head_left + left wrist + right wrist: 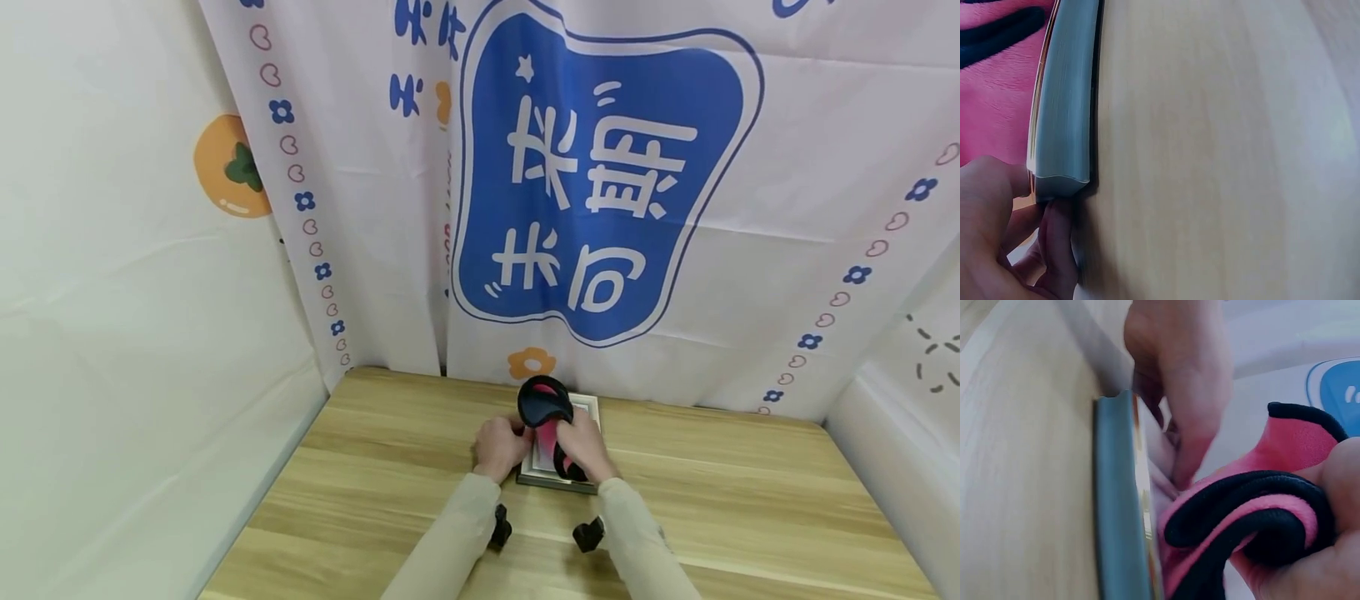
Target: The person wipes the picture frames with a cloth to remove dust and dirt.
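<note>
A picture frame (pixel 593 407) with a silvery, stepped border lies on the wooden table, close to the back wall. My left hand (pixel 498 447) grips its left side; in the left wrist view the thumb is on the face and the curled fingers (pixel 1057 244) are at the frame's corner (pixel 1063 125). In my right hand (pixel 585 442) is a bunched pink cloth (pixel 550 435) with black edging. Folds of the cloth (pixel 1254 506) press against the frame's face in the right wrist view. Hand and cloth hide much of the face.
Bare wood of the table (pixel 750 492) extends to both sides of the frame. A white printed curtain (pixel 390 275) with a blue panel hangs right behind it. White walls (pixel 135 350) border the table at left and right. Each wrist wears a small black camera (pixel 588 534).
</note>
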Demonstrator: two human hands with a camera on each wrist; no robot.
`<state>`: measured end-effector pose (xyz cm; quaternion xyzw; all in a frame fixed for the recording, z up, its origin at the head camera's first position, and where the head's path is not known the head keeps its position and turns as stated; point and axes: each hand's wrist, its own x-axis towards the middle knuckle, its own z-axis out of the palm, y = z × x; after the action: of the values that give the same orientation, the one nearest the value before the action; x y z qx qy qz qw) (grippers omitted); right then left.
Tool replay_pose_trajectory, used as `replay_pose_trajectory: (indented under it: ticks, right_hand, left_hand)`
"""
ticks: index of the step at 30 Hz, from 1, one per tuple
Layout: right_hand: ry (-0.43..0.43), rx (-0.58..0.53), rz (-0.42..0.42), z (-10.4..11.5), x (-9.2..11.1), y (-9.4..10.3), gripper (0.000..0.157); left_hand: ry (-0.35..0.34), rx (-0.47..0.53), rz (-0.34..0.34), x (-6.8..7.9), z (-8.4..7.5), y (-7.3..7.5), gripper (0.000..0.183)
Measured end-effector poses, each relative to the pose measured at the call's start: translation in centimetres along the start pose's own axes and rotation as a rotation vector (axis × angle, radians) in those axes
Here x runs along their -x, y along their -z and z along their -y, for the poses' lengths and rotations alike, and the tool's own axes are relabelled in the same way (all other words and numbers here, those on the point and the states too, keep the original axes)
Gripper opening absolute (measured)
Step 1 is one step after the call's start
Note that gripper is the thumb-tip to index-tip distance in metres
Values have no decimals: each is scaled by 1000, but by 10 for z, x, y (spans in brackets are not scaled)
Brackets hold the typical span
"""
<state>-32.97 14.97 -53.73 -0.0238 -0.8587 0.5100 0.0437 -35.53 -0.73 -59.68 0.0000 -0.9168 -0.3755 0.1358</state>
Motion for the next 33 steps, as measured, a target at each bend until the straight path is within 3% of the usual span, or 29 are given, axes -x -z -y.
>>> replay_pose_trajectory:
  ticks: [4,9,14,18,21,24,29,33]
  right_hand:
    - [42,21,-26,7,5,15,17]
    - [34,45,-38,16,13,40,13]
    - [55,97,-54,18,18,61,19]
    - [178,202,-84,13,22,69,5]
    - [291,302,-102,5,26,64,14]
    - [328,392,-83,-6,30,52,18]
    - [272,499,-39,-19,36,31,40]
    - [241,523,-31,-21,39,22,39]
  left_hand:
    - [15,5,27,1,0,0,14]
    - [66,0,50,1,-2,0,16]
    - [93,-22,67,0,-3,-1,21]
    - [98,-31,77,0,-5,2,22]
    - [100,-32,78,1,-4,3,22]
    - [102,-40,63,1,-4,4,21]
    - [77,-48,27,1,-3,2,14]
    - [67,-34,29,2,-6,3,10]
